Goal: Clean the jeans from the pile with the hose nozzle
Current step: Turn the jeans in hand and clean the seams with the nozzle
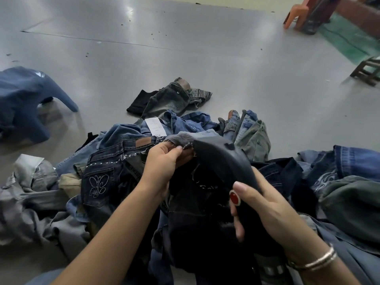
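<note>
While both hands grip one pair of dark jeans (pixel 216 161) at frame centre, left hand (pixel 164 163) pinching its studded edge and right hand (pixel 261 204) clutching a fold, the pile (pixel 107 182) surrounds them; a grey pair (pixel 174 97) lies apart above.

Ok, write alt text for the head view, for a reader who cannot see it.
Both hands grip a dark pair of jeans above a jeans pile on a grey floor: the left hand pinches its edge, the right hand, wearing a red-stone ring, holds the fabric.
</note>
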